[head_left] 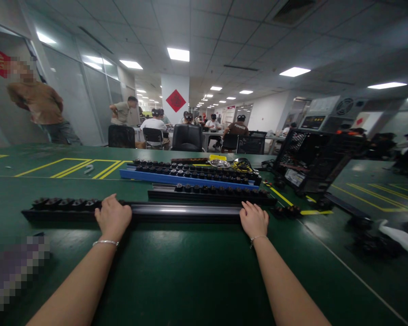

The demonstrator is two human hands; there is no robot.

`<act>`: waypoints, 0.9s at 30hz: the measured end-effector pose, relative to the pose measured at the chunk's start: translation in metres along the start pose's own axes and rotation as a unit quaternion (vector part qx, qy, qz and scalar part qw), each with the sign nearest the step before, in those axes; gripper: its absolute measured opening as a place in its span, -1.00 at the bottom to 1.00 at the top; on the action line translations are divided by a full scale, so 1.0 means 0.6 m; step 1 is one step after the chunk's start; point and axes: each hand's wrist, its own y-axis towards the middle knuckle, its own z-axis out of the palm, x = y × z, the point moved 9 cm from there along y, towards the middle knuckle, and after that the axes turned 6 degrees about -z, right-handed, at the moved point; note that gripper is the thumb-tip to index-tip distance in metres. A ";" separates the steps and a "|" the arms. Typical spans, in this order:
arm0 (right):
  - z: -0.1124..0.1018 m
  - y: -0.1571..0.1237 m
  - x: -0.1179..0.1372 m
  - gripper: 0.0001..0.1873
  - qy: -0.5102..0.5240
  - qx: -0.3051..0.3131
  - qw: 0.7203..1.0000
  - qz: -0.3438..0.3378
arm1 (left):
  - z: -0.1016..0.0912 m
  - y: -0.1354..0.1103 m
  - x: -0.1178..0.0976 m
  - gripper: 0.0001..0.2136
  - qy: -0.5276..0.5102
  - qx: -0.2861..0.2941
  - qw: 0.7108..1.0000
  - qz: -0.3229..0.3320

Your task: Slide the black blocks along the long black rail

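Observation:
A long black rail (pixel 187 210) lies crosswise on the green table in front of me, its middle stretch smooth and shiny. Several small black knobbed parts (pixel 68 203) sit in a row along its left end. My left hand (pixel 113 216) grips the rail just right of those parts, fingers over the far edge. Near the right end, my right hand (pixel 255 219) holds the same rail, with its fingertips curled over the top. Just behind stands a second black rail (pixel 207 194) with a row of similar parts. A blue rail (pixel 190 179) with more of them lies farther back.
An open black computer case (pixel 313 158) stands at the right. Loose black parts (pixel 377 242) and a white object (pixel 401 240) lie on the right side. Cables (pixel 243 165) are behind the rails. A pixelated object (pixel 17 267) is at lower left. People sit and stand in the background.

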 end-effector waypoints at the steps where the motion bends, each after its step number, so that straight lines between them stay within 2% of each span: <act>1: 0.001 0.000 0.000 -0.51 0.000 -0.001 1.000 0.001 | 0.001 0.001 -0.001 -0.49 -0.001 0.000 1.000 0.002; 12: 0.003 0.000 0.000 -0.50 0.008 0.005 1.000 0.002 | 0.015 0.008 0.002 -0.50 -0.036 0.058 0.998 -0.007; 18: -0.001 -0.002 0.004 -0.50 0.005 0.010 1.000 0.002 | 0.020 -0.003 -0.011 -0.52 -0.043 0.078 0.996 0.003; 27: 0.001 -0.001 0.003 -0.50 0.003 0.015 1.000 0.003 | 0.019 -0.012 -0.027 -0.57 0.012 0.058 0.997 0.040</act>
